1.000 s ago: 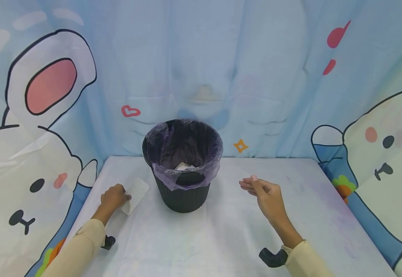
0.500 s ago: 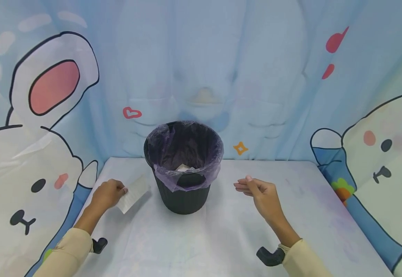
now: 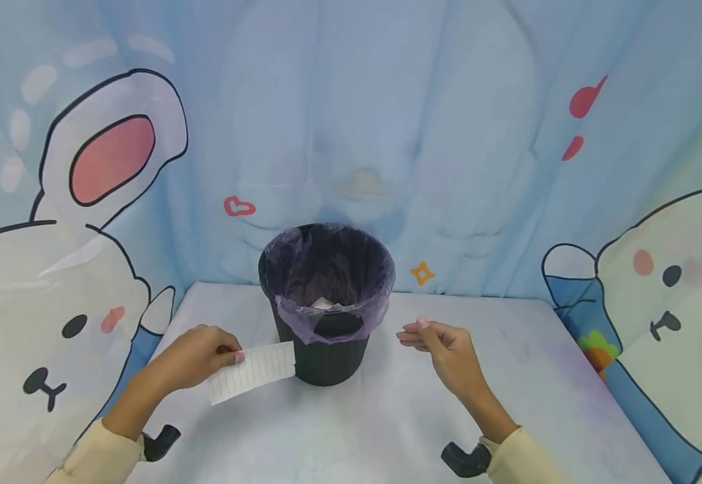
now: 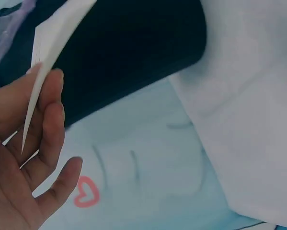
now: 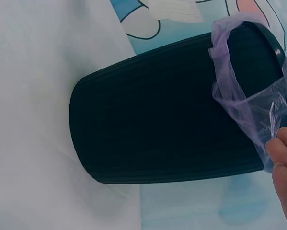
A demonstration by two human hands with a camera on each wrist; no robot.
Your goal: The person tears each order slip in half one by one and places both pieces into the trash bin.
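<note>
My left hand [image 3: 199, 356] pinches a lined slip of paper [image 3: 256, 370] by one edge, raised over the table just left of the bin. In the left wrist view the paper [image 4: 62, 36] passes between thumb and fingers, seen nearly edge-on against the dark bin. A black trash bin [image 3: 326, 363] stands upright, lined with a thin purple plastic bag [image 3: 302, 316] folded over its rim. Some white paper [image 3: 323, 304] lies inside it. To the bin's right, my right hand [image 3: 444, 349] hovers with fingers extended and nothing in it.
The white-covered table [image 3: 387, 430] runs back to a pale blue curtain [image 3: 363, 134] printed with cartoon rabbits, close behind the bin. Black wrist mounts [image 3: 465, 460] stick out from both sleeves.
The left hand has lifted the paper from the table and carried it right, toward the bin's front, turning its lined face into view. The right hand has shifted slightly left.
</note>
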